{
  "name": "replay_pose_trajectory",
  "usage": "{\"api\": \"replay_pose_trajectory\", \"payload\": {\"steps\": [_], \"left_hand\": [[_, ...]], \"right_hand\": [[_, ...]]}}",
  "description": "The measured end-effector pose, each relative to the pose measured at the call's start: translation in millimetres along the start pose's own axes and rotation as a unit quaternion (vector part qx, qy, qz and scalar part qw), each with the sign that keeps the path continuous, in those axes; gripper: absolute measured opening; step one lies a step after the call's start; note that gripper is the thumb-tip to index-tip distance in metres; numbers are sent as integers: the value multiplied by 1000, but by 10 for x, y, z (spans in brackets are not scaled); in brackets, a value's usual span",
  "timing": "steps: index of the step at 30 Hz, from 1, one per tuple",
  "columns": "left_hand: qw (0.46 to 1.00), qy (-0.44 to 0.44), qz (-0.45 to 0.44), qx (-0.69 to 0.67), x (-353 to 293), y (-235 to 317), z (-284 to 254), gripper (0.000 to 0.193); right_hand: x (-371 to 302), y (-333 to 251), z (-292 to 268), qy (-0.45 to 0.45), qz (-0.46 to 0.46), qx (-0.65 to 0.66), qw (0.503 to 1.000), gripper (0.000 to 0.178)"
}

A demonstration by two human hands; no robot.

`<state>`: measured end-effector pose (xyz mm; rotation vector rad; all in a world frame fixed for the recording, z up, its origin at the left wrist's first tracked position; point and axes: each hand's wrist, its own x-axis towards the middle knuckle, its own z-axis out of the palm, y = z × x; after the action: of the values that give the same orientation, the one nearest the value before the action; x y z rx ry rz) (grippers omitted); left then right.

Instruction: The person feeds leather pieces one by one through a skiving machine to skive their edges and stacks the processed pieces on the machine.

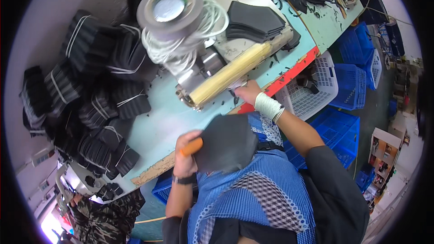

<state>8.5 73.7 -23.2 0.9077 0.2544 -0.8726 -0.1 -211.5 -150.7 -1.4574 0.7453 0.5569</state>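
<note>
My left hand [186, 151], with an orange cover on its thumb, grips the edge of a dark grey flat sheet piece [228, 144] in front of my blue checked apron. My right hand [250, 92] is by the table's front edge, just under a long yellow-wrapped bar [230, 72]. Its fingers are closed, their tips partly hidden beside the bar; what they hold is not clear. White cord [269, 105] is wound round my right wrist. Behind the bar a stack of similar dark pieces [254, 21] lies on a pale machine-like block.
A tape roll [170, 7] sits on a bundle of white cord [169, 47] at the table's back. Tied dark bundles [97, 108] are piled at left. White [316, 83] and blue baskets [350, 86] stand at right. Another person in camouflage clothing [106, 217] is at lower left.
</note>
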Motion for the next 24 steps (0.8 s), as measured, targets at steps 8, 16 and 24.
{"api": "replay_pose_trajectory", "payload": {"steps": [8, 16, 24], "left_hand": [[988, 2, 41, 147, 289, 278, -119, 17], [872, -35, 56, 485, 557, 785, -97, 20], [875, -62, -42, 479, 835, 1071, -91, 21]], "right_hand": [[-10, 1, 173, 241, -66, -204, 947, 40], [36, -96, -34, 10, 24, -6, 1000, 25], [78, -101, 7, -47, 119, 52, 990, 25]]}}
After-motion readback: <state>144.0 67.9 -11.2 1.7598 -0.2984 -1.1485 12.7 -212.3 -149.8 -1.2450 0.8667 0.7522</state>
